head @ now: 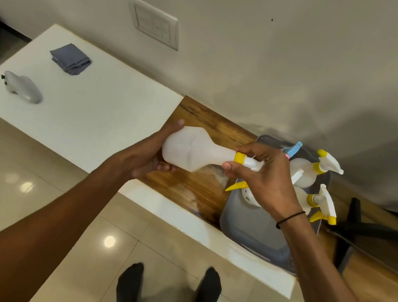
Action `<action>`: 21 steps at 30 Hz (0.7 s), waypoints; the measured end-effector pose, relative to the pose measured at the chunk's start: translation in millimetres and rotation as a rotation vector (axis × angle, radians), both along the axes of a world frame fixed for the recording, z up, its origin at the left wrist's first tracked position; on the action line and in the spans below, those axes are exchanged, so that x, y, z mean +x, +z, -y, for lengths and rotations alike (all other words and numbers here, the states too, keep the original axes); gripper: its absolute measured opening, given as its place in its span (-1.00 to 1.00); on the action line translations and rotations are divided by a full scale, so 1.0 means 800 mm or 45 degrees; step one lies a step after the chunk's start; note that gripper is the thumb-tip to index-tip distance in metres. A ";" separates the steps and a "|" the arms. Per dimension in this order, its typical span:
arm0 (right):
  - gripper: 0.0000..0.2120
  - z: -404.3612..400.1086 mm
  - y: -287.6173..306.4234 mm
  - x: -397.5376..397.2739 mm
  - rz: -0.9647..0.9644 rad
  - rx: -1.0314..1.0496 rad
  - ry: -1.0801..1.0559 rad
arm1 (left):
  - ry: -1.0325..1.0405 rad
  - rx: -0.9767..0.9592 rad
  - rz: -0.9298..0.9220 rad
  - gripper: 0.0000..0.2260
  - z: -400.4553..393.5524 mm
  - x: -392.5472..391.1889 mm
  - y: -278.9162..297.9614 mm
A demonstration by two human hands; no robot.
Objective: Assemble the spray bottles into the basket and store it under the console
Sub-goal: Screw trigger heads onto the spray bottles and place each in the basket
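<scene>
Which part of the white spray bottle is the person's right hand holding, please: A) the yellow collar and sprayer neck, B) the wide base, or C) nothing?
A: the right hand pinches the yellow collar and sprayer neck of the spray bottle, while the left hand cups its wide base.

White console top [95, 117]: folded grey cloth [70, 59] near the wall, grey spray head [22, 86] left of cloth | Lower wooden shelf [197, 189], right of console top: grey basket [256, 230] holding spray bottles [304, 172]
</scene>
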State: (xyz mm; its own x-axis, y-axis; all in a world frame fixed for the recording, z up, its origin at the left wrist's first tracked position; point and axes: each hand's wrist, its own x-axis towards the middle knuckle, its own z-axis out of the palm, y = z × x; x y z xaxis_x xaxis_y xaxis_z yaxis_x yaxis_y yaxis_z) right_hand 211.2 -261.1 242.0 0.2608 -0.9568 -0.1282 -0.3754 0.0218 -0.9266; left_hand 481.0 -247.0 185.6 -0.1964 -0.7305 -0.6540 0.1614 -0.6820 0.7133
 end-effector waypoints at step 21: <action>-0.69 -0.007 -0.016 -0.003 0.396 0.197 -0.163 | 0.055 -0.044 -0.291 -0.30 -0.003 0.003 -0.008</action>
